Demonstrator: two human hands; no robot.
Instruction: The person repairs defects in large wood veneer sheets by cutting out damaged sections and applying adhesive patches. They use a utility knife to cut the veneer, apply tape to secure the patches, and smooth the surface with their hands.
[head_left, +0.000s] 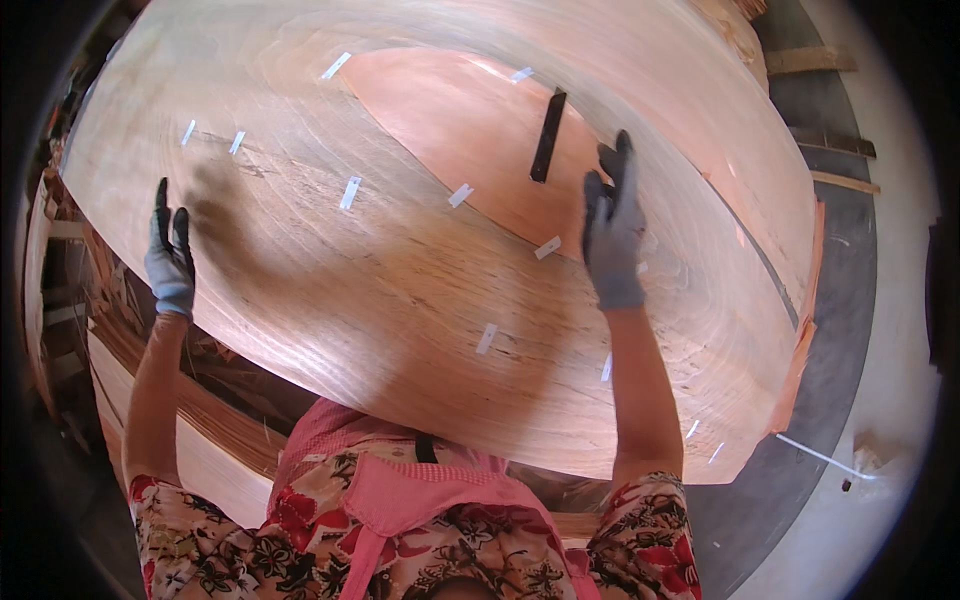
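Observation:
A broad sheet of wood veneer spreads before me, with a darker reddish veneer piece set against the paler wood. Short strips of whitish tape lie across seams and cracks. On the reddish piece rests a narrow black bar, its exact kind unclear. My left hand, in a grey glove with dark fingers, is at the sheet's left edge and casts a shadow on the wood. My right hand, gloved alike, is to the right of the black bar. Both hands hold nothing; whether they touch the veneer I cannot tell.
Stacked veneer sheets lie below the near left edge. Wooden slats stick out at the right, over a dark floor strip. A thin pale rod extends near the lower right corner.

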